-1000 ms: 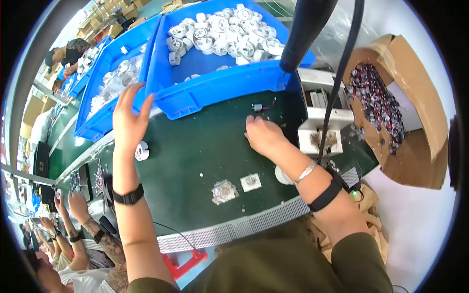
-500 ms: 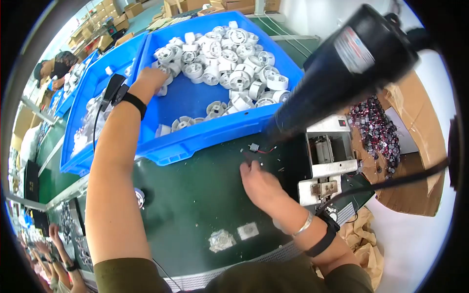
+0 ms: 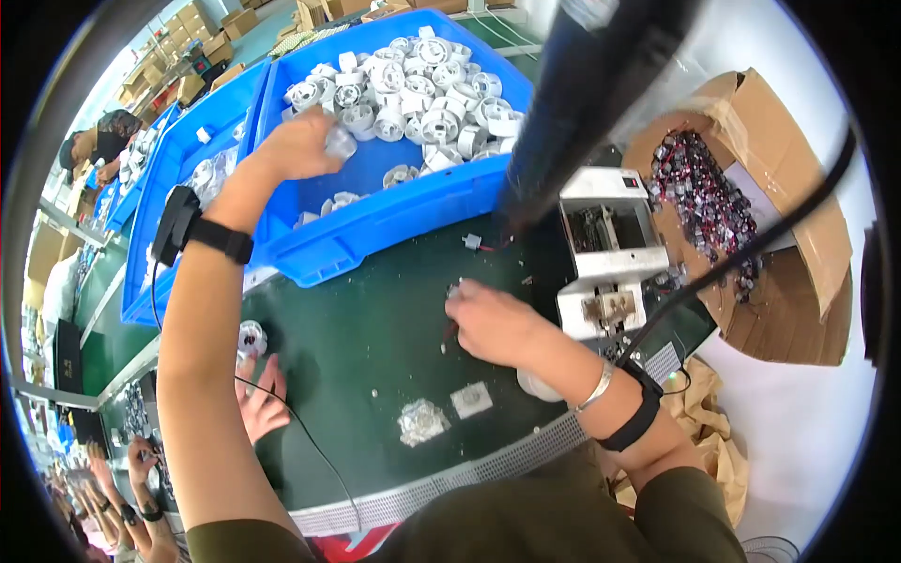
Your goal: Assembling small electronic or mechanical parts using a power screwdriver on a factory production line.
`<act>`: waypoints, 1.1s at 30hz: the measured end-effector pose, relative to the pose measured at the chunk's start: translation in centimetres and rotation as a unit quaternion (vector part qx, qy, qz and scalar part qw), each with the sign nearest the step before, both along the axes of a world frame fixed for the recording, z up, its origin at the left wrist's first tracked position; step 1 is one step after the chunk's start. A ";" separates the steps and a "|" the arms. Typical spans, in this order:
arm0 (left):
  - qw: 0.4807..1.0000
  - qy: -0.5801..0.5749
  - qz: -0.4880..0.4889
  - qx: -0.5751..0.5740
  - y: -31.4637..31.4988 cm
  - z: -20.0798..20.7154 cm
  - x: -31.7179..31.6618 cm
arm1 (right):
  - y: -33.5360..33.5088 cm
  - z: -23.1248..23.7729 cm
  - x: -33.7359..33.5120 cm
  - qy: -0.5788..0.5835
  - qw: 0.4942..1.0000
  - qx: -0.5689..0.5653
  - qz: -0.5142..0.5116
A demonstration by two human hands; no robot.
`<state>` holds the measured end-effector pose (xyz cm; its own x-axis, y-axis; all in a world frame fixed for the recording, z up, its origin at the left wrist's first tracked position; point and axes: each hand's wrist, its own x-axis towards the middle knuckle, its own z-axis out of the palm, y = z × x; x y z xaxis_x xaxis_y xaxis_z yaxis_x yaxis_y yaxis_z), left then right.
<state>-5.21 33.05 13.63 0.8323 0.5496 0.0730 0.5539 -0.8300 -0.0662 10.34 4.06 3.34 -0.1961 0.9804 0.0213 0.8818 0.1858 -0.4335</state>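
Observation:
My left hand (image 3: 298, 145) is over the big blue bin (image 3: 394, 214), its fingers closed on a white round plastic housing (image 3: 340, 144), blurred by motion. Many similar white housings (image 3: 439, 125) lie heaped in that bin. Above the green table, my right hand (image 3: 497, 324) is pinched around a small grey motor (image 3: 454, 291), mostly hidden by the fingers; a dark reddish wire hangs below. Another small motor (image 3: 472, 242) with a red wire lies on the table beyond it. A white round part (image 3: 539, 385) shows partly beneath my right wrist.
A black cylindrical tool (image 3: 582, 103) hangs in front of the bin. Right of my hand stands a white machine (image 3: 615, 239), beside a cardboard box (image 3: 798, 319) of wired motors. Another person's hand (image 3: 263, 399) is at the left, near a white housing (image 3: 251, 338). Crumpled clear plastic (image 3: 423, 422) lies nearby.
My left hand has lifted from the heap with a white housing. My right hand has moved slightly nearer, with a motor in its fingers. Another person's hand has appeared at the table's left.

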 end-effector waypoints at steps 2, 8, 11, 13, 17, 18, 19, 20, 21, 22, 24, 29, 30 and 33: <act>0.989 -0.143 -0.041 -0.014 -4.6 1.9 -0.3 | -1.1 2.1 -0.1 0.097 0.995 0.025 -0.027; 0.900 -0.302 -0.060 -0.308 -17.9 0.9 -0.9 | -7.2 5.3 0.2 0.535 0.840 0.052 -0.076; 0.870 -0.281 -0.066 -0.400 -23.0 -4.3 -0.3 | -10.2 6.0 0.4 0.587 0.800 0.110 -0.058; 0.703 -0.366 -0.045 -0.609 -25.8 -7.8 0.2 | -11.5 6.5 0.8 0.581 0.808 0.073 -0.064; 0.520 -0.458 -0.001 -0.721 -31.1 -9.4 3.3 | -13.4 5.4 4.0 0.615 0.772 0.095 -0.128; 0.524 -0.497 -0.025 -0.691 -32.1 -10.2 4.1 | -13.7 5.1 4.8 0.620 0.769 0.099 -0.123; 0.523 -0.495 -0.024 -0.694 -32.7 -10.9 4.7 | -13.9 4.9 5.4 0.620 0.768 0.098 -0.127; 0.622 -0.513 -0.047 -0.590 -33.2 -11.7 5.3 | -14.1 4.7 5.8 0.580 0.797 0.117 -0.120; 0.708 -0.520 -0.070 -0.473 -33.5 -12.5 5.6 | -14.2 4.5 6.2 0.539 0.824 0.135 -0.112; 0.734 -0.507 -0.059 -0.448 -33.7 -13.5 5.8 | -14.4 4.1 6.5 0.530 0.832 0.122 -0.104; 0.764 -0.482 -0.036 -0.427 -34.0 -15.1 5.3 | -14.7 4.1 6.4 0.523 0.835 0.102 -0.142; 0.771 -0.485 -0.015 -0.413 -34.5 -15.5 4.6 | -14.4 2.7 6.8 0.456 0.872 0.079 -0.161; 0.814 -0.457 -0.026 -0.358 -34.2 -15.5 4.8 | -14.1 2.6 6.9 0.457 0.872 0.076 -0.159; 0.841 -0.442 -0.049 -0.308 -33.8 -16.1 5.3 | -13.7 2.4 6.9 0.338 0.933 0.065 -0.103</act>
